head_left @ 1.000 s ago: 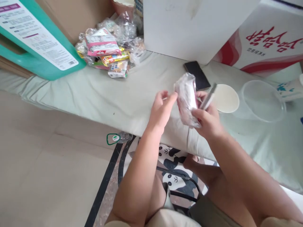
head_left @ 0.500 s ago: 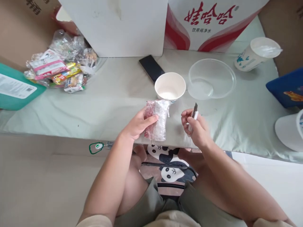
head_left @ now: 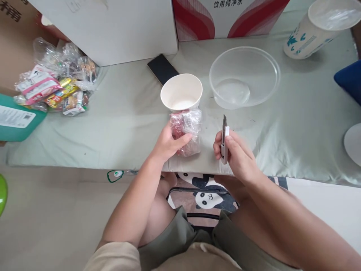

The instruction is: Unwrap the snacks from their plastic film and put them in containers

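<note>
My left hand [head_left: 170, 141] is closed on a red and clear plastic-wrapped package [head_left: 187, 131], thumb lying across its top. What is inside the wrap I cannot make out. My right hand [head_left: 235, 148] grips a utility knife [head_left: 225, 141] by its handle, with the dark blade out and pointing away from me. A gap separates the knife from the package. Just beyond the package stands a white paper bowl [head_left: 182, 92], its lower rim partly hidden by the wrap. To its right sits a clear plastic bowl [head_left: 244, 77].
A black phone [head_left: 163, 69] lies behind the paper bowl. Wrapped snacks [head_left: 53, 84] are piled at the left beside a green container [head_left: 19, 118]. White boxes [head_left: 126, 30] line the back. A paper cup [head_left: 313, 34] stands at the back right, a blue object [head_left: 351, 82] at the right edge.
The view has shifted, so the table things sit differently in the picture. The package has turned a little in my left hand, and the knife now points straighter away from me.
</note>
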Action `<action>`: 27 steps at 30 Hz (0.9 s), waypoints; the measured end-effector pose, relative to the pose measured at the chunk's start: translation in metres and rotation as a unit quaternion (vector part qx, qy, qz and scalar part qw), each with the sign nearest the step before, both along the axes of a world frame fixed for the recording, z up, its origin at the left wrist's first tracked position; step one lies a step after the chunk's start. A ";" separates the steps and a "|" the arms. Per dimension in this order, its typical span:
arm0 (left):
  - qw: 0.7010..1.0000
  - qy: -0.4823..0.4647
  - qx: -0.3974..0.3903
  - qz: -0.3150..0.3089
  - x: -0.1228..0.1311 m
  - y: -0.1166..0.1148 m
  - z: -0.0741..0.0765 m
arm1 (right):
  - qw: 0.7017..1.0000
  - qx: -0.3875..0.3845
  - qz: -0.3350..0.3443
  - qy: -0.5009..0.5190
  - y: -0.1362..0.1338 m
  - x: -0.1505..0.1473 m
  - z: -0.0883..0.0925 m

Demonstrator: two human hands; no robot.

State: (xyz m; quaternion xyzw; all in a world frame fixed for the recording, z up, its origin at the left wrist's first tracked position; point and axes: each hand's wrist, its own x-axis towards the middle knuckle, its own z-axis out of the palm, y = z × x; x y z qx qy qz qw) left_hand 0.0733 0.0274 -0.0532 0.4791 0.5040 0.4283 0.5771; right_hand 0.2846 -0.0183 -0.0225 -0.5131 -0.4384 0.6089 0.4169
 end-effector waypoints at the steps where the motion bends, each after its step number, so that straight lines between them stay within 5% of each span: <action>1: 1.000 -0.001 0.004 0.017 -0.002 0.003 -0.001 | 1.000 -0.004 -0.001 -0.011 0.002 -0.001 -0.001; 11: 1.000 -0.022 0.012 -0.008 -0.015 0.013 -0.008 | 0.996 0.038 -0.077 -0.007 0.016 -0.011 -0.013; 13: 0.999 -0.037 0.016 0.002 -0.018 0.011 -0.008 | 0.980 0.112 -0.163 -0.001 0.024 -0.007 -0.015; 16: 0.998 -0.055 0.010 0.012 -0.021 0.007 -0.007 | 0.911 0.225 -0.346 -0.009 0.043 0.010 -0.010; 21: 0.997 -0.074 0.001 -0.017 -0.019 0.001 -0.004 | 0.915 0.076 -0.389 -0.077 0.077 0.041 -0.006; 27: 0.996 -0.083 -0.015 0.002 -0.016 -0.001 -0.001 | 0.918 0.063 -0.383 -0.080 0.074 0.041 -0.002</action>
